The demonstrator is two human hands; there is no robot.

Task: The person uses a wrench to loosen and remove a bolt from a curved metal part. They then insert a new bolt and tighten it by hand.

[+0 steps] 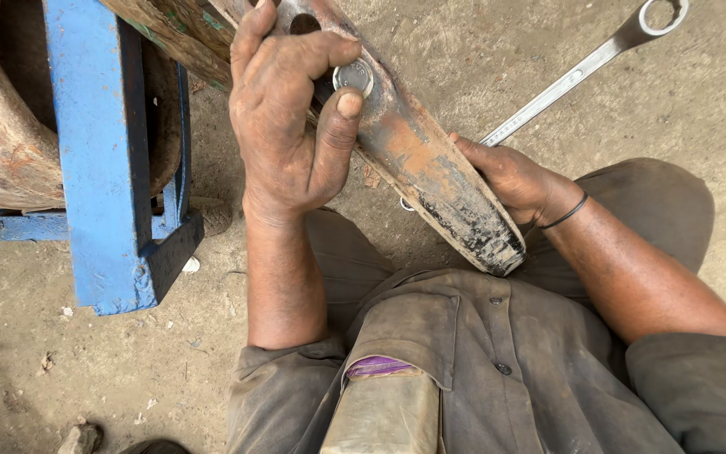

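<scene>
1. The left hand (283,118) is up near the top of the view, and its thumb and first finger pinch a small round silver nut (353,76)
2. The nut sits on the flat face of a long rusty metal bar (418,160), close to the bar's upper end
3. The other fingers of the left hand curl over the far edge of the bar
4. The bar slants down from the top middle to the person's lap, and its lower end is black and worn
5. The right hand (518,181) wraps around the lower part of the bar from the right side and grips it
6. A thin black band (566,213) goes around the right wrist
7. A long silver ring spanner (581,71) lies on the ground behind the bar, with its ring end at the top right; its other end goes behind the bar and the right hand, and I cannot tell if the hand touches it
8. The person wears a dirty grey shirt (497,370) with buttons and a chest pocket
9. A blue metal frame (102,160) stands on the left, with a big rusty round part (2,109) resting in it
10. The ground is dusty concrete (128,370) with small bits of stone on it
</scene>
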